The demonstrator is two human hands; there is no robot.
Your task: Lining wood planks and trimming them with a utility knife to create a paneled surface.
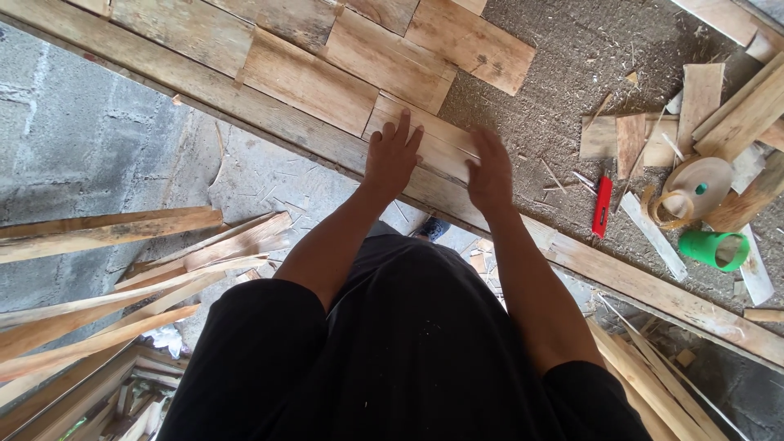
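View from above onto a workbench (572, 57) covered in sawdust, running from the upper left of the frame to the lower right, edged by a long wooden rail (653, 290). Below the bench, on the left of the frame, lies a grey concrete floor (73, 139) scattered with wood chips.

Two bare hands rest near the centre. The left hand (391, 159) lies flat, fingers spread apart, on a small wooden board (437, 143) at the bench edge. The right hand (490, 173) presses on the same board's right end, fingers together, slightly blurred. Neither hand grips anything. This board sits at the centre of the frame, the last in a row of about seven similar flat boards (310, 82) laid side by side toward the upper left.

At the right of the frame lie one red utility knife (602, 207), one green plastic cup (715, 249) on its side, and one roll of tan tape (697, 186). A loose pile of offcuts (653, 135) sits at the upper right; its count cannot be told.

At the lower left, a heap of long thin wooden slats (106, 278) leans across the floor. More slats (645, 376) show at the lower right. The person's black clothing (392, 351) fills the bottom centre.
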